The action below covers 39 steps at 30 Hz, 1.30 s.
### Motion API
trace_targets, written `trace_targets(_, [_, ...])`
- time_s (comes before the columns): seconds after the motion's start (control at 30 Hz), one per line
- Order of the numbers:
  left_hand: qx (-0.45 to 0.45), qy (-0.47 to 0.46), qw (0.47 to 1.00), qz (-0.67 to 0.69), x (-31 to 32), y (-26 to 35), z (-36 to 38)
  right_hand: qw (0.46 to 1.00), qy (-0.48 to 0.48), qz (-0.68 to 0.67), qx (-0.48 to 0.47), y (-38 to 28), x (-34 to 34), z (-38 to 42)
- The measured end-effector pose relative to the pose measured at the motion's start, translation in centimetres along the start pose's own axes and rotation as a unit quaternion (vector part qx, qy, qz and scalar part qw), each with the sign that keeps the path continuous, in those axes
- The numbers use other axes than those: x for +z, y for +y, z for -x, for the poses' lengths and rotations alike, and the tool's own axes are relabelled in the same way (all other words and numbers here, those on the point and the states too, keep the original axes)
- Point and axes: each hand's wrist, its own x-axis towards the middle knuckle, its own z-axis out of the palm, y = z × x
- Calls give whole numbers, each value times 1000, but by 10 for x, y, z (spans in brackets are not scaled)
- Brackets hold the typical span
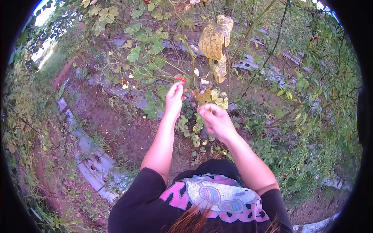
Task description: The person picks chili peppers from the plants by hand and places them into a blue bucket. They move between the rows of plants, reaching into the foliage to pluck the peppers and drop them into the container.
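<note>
Near the middle of the view, my left hand [174,99] is raised among the stems, its fingers closed on a red chili pepper [181,79] at the fingertips. To its right and slightly lower, my right hand [216,119] is closed, fingers curled and pressed together beside small yellowish leaves [222,101]; what it holds, if anything, is too small to make out. Above my right hand hang large yellow, withered leaves [211,39]. The two hands are apart.
Green climbing leaves [155,46] spread at the upper left. Dense pepper plants [311,143] with scattered red peppers stand on the right. Strips of plastic sheeting [93,163] lie on the brown soil [128,134]. Thin branches cross above the hands.
</note>
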Motion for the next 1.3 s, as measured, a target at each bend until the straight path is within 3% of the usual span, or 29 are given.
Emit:
trace_targets(0.07, [0, 0, 1000, 7, -2, 0, -2, 952, 105, 187, -219, 12, 11, -46])
trace_targets(0.13, [0, 3, 1000, 14, -4, -1, -3, 826, 195, 310, -428, 23, 15, -83])
trace_targets(0.23, [12, -16, 1000, 7, -7, -7, -6, 868, 215, 373, -247, 17, 20, -88])
trace_targets(0.5, [-8, -38, 997, 66, 3, -16, 6, 951, 150, 185, -195, 32, 11, -96])
trace_targets(0.6, [-56, -32, 988, 143, 10, -21, 14, 968, 142, 158, -131, 29, 6, -87])
trace_targets(0.73, [-282, -81, 927, 233, 5, -21, 13, 983, 94, 144, -69, 27, 5, -75])
trace_targets(0.8, [-297, -68, 931, 200, 14, -18, 15, 988, 71, 127, -51, 26, 6, -66])
trace_targets(0.97, [-264, -53, 942, 200, 21, -29, 22, 998, 38, 21, 43, 22, -6, -56])
trace_targets(1.17, [-221, 45, 952, 208, 44, -32, 34, 998, 22, -52, 21, 32, -27, -48])
trace_targets(1.3, [-177, 130, 960, 171, 35, -41, 22, 996, -84, -39, 2, 26, -24, -16])
